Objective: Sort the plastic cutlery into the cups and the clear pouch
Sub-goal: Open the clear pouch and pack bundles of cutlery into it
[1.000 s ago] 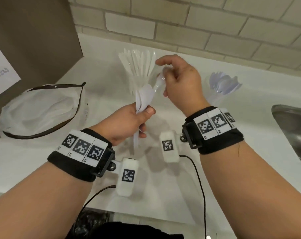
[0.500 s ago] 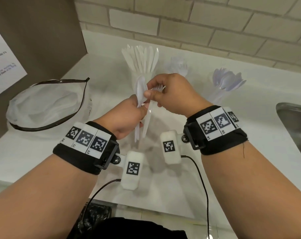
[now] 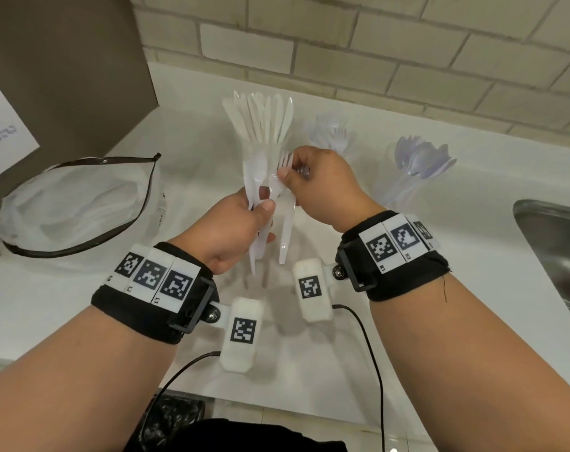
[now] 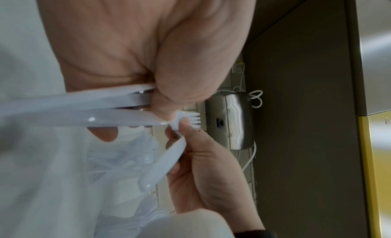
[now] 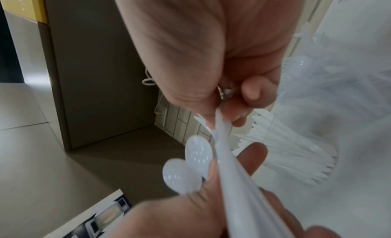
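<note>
Over the white counter [image 3: 81, 288], the left hand [image 3: 231, 230] grips a bundle of white plastic cutlery [image 3: 255, 197], fingers curled round the handles. The right hand [image 3: 322, 187] pinches a fork [image 3: 285, 177] near its neck, tines up, touching the bundle. Just behind the hands stands a cup of knives [image 3: 264, 122]; a cup of forks [image 3: 332, 135] and a cup of spoons [image 3: 417, 164] sit further right, partly hidden by the right hand. The clear pouch [image 3: 71, 203] lies open at left. A steel sink [image 3: 557, 243] edges in at right.
</note>
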